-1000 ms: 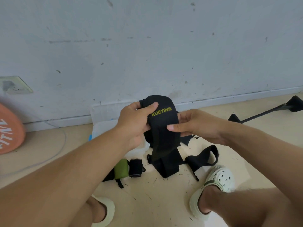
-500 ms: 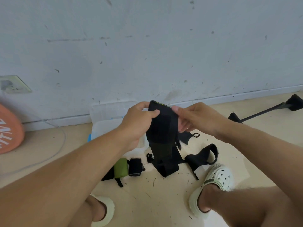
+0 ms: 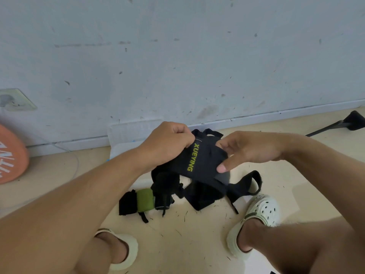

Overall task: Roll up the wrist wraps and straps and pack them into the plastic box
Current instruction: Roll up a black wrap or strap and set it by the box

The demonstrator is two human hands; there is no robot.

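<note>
A black wrist wrap (image 3: pixel 199 161) with yellow lettering is stretched between both hands above the floor. My left hand (image 3: pixel 167 143) pinches its upper left edge; my right hand (image 3: pixel 248 149) grips its right side, thumb on the front. Its loose end hangs down onto a pile of black straps (image 3: pixel 203 194). A looped black strap (image 3: pixel 248 182) lies to the right of the pile. A rolled green wrap (image 3: pixel 145 199) and rolled black wraps (image 3: pixel 126 202) lie on the floor to the left. The clear plastic box (image 3: pixel 126 133) stands against the wall behind my left hand, partly hidden.
My feet in pale clogs, one (image 3: pixel 122 250) at bottom left and one (image 3: pixel 258 214) at right, flank the pile. An orange disc (image 3: pixel 9 155) leans at the far left with a thin cable nearby. A black bar with a foot (image 3: pixel 351 123) lies at the far right. The wall runs close behind.
The wrap has been turned from hanging upright to lying sideways between my hands, with the lettering facing up again. Both hands have shifted their hold on it.
</note>
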